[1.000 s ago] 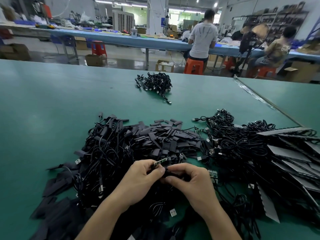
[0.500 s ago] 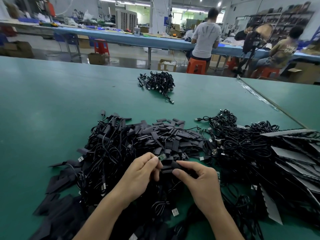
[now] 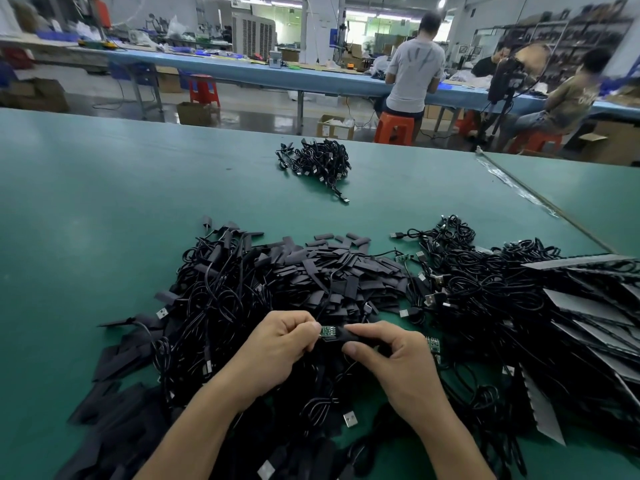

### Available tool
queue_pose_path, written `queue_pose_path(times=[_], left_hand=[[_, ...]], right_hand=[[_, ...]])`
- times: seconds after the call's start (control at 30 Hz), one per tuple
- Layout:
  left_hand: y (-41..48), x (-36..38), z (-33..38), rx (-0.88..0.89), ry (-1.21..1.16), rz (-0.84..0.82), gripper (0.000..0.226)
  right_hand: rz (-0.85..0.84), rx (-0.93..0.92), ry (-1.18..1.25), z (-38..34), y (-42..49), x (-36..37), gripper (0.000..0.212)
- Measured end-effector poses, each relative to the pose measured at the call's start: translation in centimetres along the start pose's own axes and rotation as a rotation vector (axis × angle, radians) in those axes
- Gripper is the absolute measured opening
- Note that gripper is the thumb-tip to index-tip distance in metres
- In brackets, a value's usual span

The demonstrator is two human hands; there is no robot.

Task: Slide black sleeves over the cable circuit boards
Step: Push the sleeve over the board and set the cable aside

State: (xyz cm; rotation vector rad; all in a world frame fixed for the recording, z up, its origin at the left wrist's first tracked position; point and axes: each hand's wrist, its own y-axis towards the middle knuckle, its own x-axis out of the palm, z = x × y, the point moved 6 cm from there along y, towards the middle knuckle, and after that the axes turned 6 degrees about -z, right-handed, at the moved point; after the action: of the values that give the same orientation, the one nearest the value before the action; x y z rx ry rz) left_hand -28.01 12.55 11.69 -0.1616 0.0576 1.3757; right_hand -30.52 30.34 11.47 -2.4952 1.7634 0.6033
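Green worktable (image 3: pixel 104 209) bears black cable heaps (image 3: pixel 214 299) in workshop.

blue workbench (image 3: pixel 311 77) | orange stool (image 3: pixel 394 126) (plastic) | glossy grey floor (image 3: pixel 263 116) | ceiling lights (image 3: pixel 441 3) | shelving (image 3: pixel 568 29) at right

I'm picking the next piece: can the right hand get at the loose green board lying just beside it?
Probably, once freed: the board lies uncovered on cables beside the right hand, nothing over it, though that hand now pinches a sleeve.
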Motion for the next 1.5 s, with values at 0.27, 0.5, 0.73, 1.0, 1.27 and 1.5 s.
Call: queue_pose_path(times=[0.27, 0.5, 0.73, 1.0, 1.27, 1.5], left_hand=[[0.1, -0.1, 0.0, -0.016, -0.005, -0.009, 0.047], [0.2, -0.1, -0.3, -0.013, -0.003, -0.011, 0.049], [0.5, -0.2, -0.7, 0.0, 0.002, -0.017, 0.043], [0.7, -0.1, -1.0, 0.009, 0.053, -0.026, 0.03], [0.7, 0.1, -1.2, 0.007, 0.085, -0.104, 0.029], [0.3, 0.3, -0.9, 0.0, 0.106, -0.149, 0.027]], right_hand=[[-0.044, 0.041, 0.051, 0.1, 0.1, 0.3, 0.022], [-0.054, 0.008, 0.065, -0.4, 0.0, 0.4, 0.023], [-0.052, 0.01, 0.114, -0.3, 0.1, 0.4, 0.018], [-0.061, 0.024, 0.1, -0.2, 0.0, 0.4, 0.027], [-0.025, -0.044, 0.019, -0.8, -0.2, 0.4, 0.027], [-0.08, -0.024, -0.008, -0.7, -0.3, 0.5, 0.024]])
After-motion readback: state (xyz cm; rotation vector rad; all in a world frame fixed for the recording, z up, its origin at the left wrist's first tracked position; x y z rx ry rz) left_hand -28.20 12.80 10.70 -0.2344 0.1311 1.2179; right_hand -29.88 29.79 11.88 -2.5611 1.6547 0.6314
